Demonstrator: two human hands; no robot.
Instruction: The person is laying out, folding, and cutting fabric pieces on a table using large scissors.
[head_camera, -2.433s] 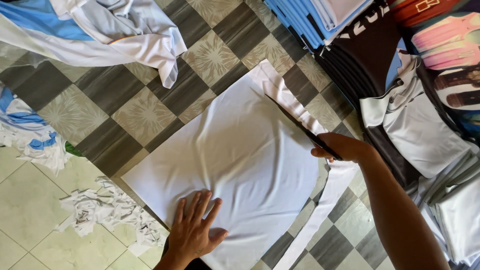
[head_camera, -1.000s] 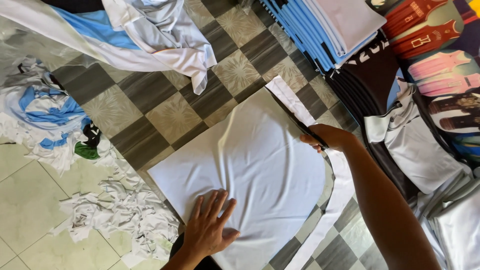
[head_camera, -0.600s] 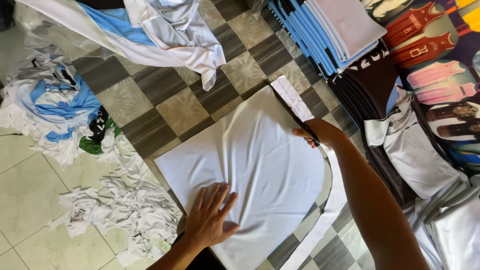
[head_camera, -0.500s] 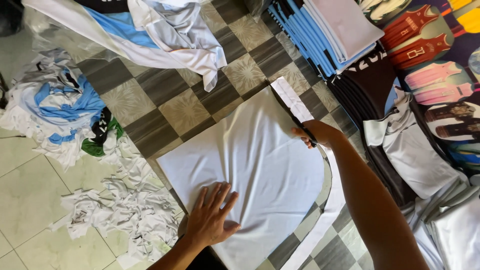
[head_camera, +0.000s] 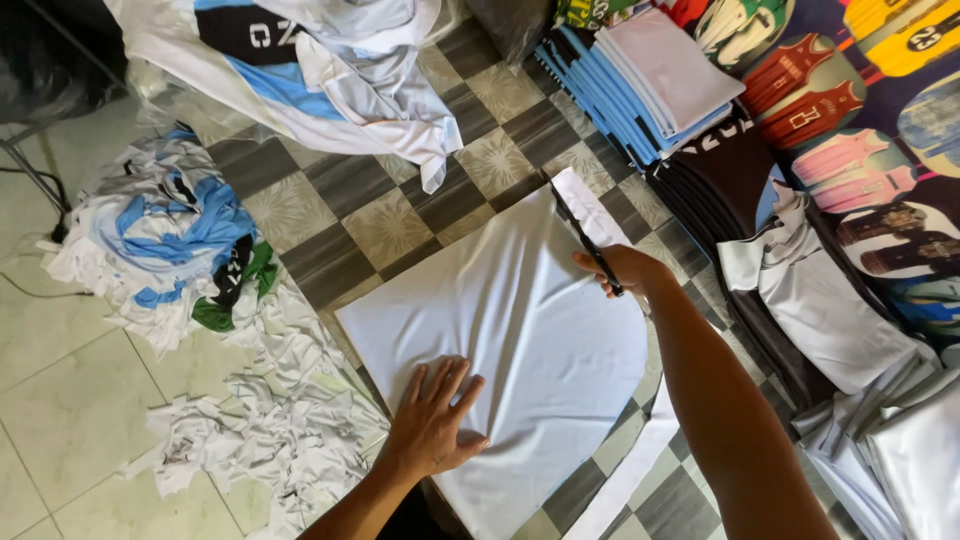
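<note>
One white fabric sheet (head_camera: 520, 320), one blade (head_camera: 585, 238); left hand (head_camera: 432, 415) is pressing flat, released; right hand (head_camera: 625, 270) is grasping blade.

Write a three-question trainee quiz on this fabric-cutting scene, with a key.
1. True or false: the left hand lies flat on the white cloth.
2. What does the right hand hold? A) iron B) scissors C) tape roll
3. Fill in: the pile of white scraps lies on the person's ____ side of the cloth.

Key:
1. True; the fingers are spread and the palm presses on the cloth near its closer edge.
2. B; the scissors have dark blades that point away along the cloth's far right edge.
3. Left; the scraps lie on the floor beside the cloth.
</note>
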